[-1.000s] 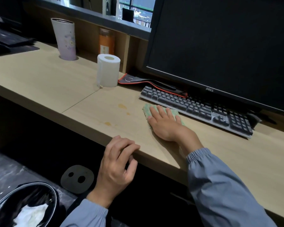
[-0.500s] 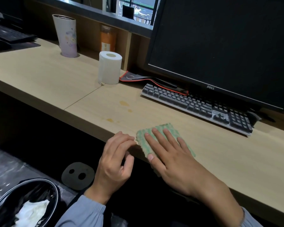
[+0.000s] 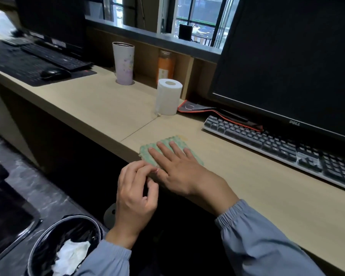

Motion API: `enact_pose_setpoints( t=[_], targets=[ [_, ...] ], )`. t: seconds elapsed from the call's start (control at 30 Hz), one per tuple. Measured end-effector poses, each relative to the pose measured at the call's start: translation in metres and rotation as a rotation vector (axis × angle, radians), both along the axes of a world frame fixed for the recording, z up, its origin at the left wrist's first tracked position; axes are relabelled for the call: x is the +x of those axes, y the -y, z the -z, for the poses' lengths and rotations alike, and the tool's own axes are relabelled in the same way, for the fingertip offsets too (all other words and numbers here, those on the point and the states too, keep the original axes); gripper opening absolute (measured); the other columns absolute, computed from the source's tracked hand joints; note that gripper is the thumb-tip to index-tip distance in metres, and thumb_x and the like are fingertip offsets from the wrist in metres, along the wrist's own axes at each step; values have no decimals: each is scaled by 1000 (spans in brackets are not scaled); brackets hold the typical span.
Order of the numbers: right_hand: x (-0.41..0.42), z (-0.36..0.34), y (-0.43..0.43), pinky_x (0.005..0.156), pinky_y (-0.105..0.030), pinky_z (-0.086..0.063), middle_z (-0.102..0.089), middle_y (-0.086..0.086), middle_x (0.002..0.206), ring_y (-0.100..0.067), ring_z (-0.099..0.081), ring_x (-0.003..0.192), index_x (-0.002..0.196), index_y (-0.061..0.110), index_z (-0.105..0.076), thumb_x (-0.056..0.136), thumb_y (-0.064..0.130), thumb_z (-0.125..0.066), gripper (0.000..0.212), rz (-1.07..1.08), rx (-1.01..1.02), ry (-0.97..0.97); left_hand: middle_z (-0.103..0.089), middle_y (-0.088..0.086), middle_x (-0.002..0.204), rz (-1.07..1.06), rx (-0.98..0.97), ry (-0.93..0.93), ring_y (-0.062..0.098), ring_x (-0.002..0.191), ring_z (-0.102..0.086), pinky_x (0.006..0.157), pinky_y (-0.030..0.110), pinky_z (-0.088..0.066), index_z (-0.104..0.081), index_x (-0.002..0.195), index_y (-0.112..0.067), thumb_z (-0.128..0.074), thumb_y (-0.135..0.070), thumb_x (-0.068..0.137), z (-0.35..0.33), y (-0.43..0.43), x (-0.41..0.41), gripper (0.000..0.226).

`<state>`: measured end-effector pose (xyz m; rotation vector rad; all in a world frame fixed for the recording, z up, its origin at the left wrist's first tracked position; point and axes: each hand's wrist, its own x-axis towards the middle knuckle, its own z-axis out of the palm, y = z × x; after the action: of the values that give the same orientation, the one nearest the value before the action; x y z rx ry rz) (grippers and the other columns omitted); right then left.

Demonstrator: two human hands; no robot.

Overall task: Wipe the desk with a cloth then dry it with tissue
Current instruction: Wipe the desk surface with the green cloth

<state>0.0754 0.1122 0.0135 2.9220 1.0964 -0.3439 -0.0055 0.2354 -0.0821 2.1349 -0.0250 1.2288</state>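
The black-lined bin (image 3: 52,240) holds crumpled white tissue (image 3: 70,255). The green, bumpy cloth (image 3: 144,154) lies flat near the table's (image 3: 267,196) front edge, pressed under the right grip (image 3: 177,168), whose fingers are straight. The left grip (image 3: 135,194) rests loosely curled at the edge, holding nothing.

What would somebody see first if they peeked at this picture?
Probably the right hand pressing a green cloth flat on the wooden desk near its front edge, fingers spread. Behind it looms a big dark Dell monitor over a keyboard, and a white tissue roll stands upright to the left of that.
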Motion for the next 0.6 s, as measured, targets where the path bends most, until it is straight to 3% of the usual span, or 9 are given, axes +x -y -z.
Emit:
enact_pose_setpoints(
  t=[0.13,0.3,0.6],
  targets=[
    [20,-4,-35,127,-52,9,17,8,173,-24,19,159,165,39,6,110,50,-21,62,-2,-13,-25,-65,8,117,-39,-29,-61,29,116,-59,108,39,-44,-71,112,-6,-59,1,86,-7,-22,7,29],
    [34,-5,-56,126,-50,10,16,11,173,-21,20,158,165,42,5,108,53,-21,63,-16,-1,-52,-64,3,122,-49,-93,-90,21,120,-56,111,22,-36,-68,117,-8,-59,-1,87,-13,-33,14,32],
    [8,-15,62,126,-36,14,20,26,167,-2,27,153,160,55,7,108,60,-19,57,-15,19,-119,-67,7,117,39,38,-49,27,115,-62,108,40,-47,-71,113,-3,-62,-6,94,-12,-16,26,20]
  ],
)
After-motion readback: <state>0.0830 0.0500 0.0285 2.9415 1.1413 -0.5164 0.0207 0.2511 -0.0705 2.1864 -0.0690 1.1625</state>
